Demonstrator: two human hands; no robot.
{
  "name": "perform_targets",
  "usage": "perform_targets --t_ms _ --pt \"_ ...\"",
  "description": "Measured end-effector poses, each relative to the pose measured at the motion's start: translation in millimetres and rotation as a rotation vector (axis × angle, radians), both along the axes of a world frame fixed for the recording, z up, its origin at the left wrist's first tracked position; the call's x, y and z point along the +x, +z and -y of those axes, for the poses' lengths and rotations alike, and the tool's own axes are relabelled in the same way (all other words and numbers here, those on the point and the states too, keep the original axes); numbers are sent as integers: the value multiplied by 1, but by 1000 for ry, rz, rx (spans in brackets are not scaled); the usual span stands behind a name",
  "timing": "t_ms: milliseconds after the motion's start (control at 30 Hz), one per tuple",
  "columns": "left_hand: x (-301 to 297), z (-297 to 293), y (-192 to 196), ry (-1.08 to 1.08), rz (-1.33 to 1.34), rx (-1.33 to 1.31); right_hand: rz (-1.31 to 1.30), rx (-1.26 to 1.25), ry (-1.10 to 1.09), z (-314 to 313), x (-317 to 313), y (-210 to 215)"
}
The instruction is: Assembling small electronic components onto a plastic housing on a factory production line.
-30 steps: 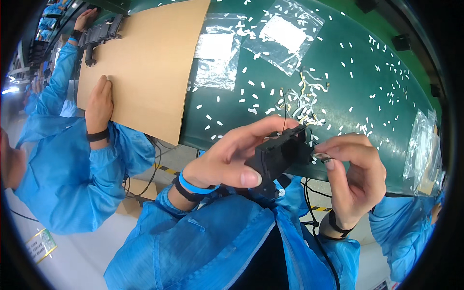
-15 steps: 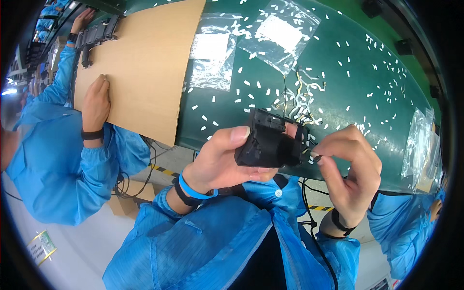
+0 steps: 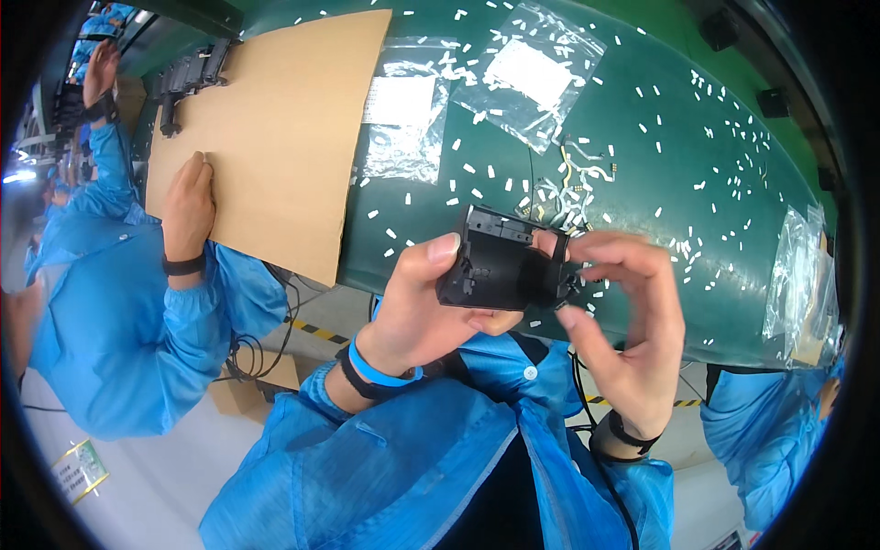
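A black plastic housing, box-shaped with a rounded right end, is gripped by my left hand. The left thumb lies on its left edge while the other fingers support it from below and behind. My right hand is at the rounded end, thumb below and curled fingers above, closed about it. Whether a small separate part sits between those right fingertips is hidden. Just beyond the housing, a small bunch of short wire leads with connectors lies on the green table.
Small white pieces are scattered over the table. Clear plastic bags lie at the back and far right. On the left, a cardboard sheet bears black plastic parts near a co-worker's hand. Another blue-sleeved person is at right.
My right hand has moved left to the housing's rounded end, from a pinch on something small and dark. The housing has shifted slightly left. The co-worker's far hand has lifted off the black parts.
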State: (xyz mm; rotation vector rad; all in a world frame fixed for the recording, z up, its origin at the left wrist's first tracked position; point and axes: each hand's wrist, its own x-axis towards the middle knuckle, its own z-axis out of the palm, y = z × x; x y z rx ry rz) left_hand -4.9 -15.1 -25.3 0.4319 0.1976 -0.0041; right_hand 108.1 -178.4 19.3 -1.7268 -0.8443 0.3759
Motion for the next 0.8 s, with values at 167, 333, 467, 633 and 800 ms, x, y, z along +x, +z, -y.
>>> perform_targets --t_ms 167,333,467,633,800 --pt "-2 7 -2 75 -58 -54 -199 59 7 -1 -6 -7" --pt "-2 10 -6 79 -28 -126 -205 66 23 -4 -7 -12" --pt "0 11 -3 85 3 -153 -244 93 68 -5 -7 -11" --pt "1 -2 3 -94 111 -335 -522 214 44 2 -5 -4" --pt "4 7 13 6 -90 375 -438 236 -52 4 -6 -2"
